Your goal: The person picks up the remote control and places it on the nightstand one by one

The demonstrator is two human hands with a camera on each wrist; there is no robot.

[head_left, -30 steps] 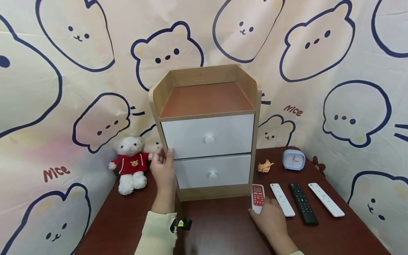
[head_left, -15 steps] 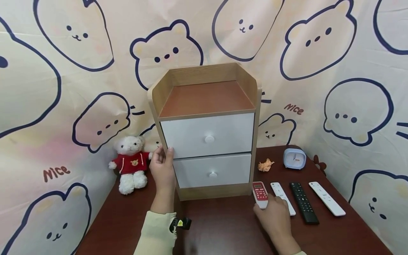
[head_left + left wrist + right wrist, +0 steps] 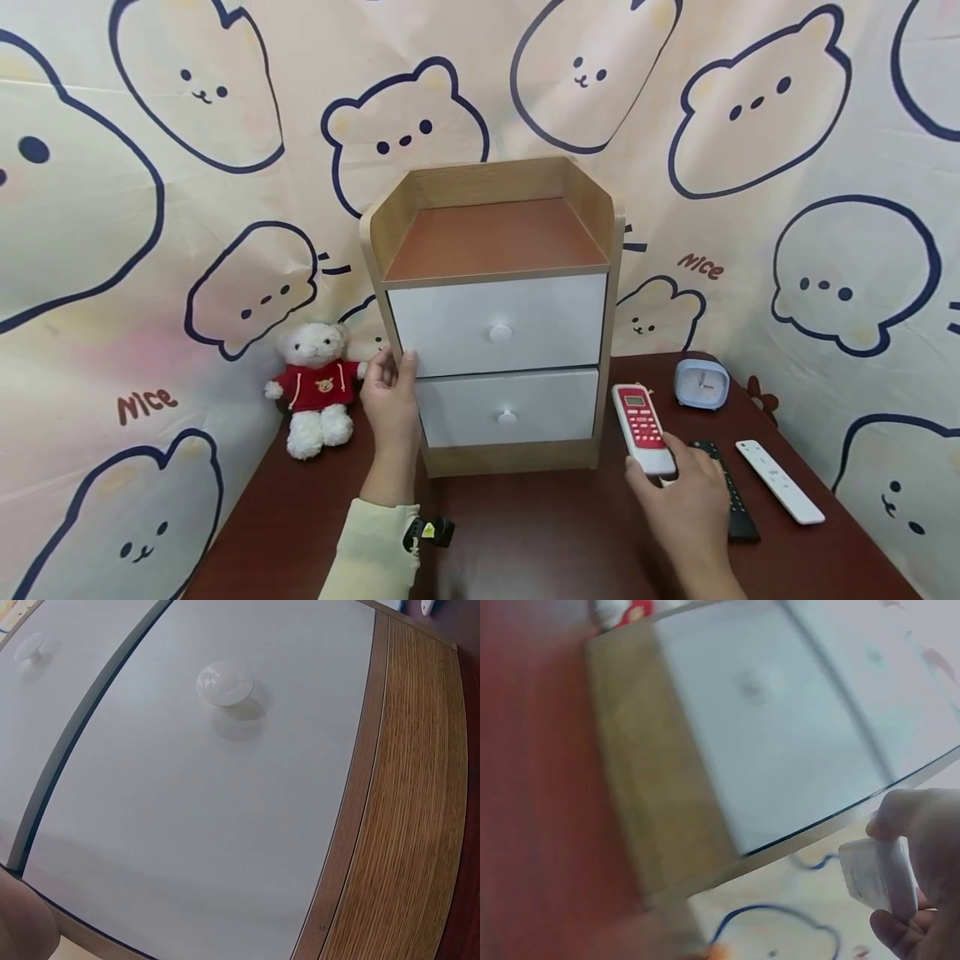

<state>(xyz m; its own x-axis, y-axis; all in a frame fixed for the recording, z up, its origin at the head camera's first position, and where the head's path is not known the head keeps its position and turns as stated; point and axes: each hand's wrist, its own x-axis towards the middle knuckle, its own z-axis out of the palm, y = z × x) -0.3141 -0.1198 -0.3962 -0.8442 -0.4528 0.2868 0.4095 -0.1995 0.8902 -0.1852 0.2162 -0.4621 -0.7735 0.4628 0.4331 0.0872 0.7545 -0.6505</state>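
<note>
A remote control (image 3: 643,429) with a red keypad face and a white body is held in my right hand (image 3: 690,508), pinched at its near end. It is off the table, right of the small two-drawer cabinet (image 3: 510,454). In the right wrist view the white end of the remote (image 3: 877,877) shows between thumb and fingers of the right hand (image 3: 939,847). My left hand (image 3: 393,408) grips the cabinet's left edge, thumb on the front, other fingers at the side. Both white drawers are closed. The left wrist view shows the lower drawer's knob (image 3: 225,684) close up.
A black remote (image 3: 738,508), partly hidden by my right hand, and a white remote (image 3: 780,482) lie on the dark red table (image 3: 510,533). A blue clock (image 3: 702,384) stands behind them. Left of the cabinet sits a teddy bear (image 3: 318,392) in a red hoodie.
My right hand has picked up the red-faced remote and raised it up and to the right; it now blocks the nearest white remote and the crumpled orange thing. The left hand stays on the cabinet.
</note>
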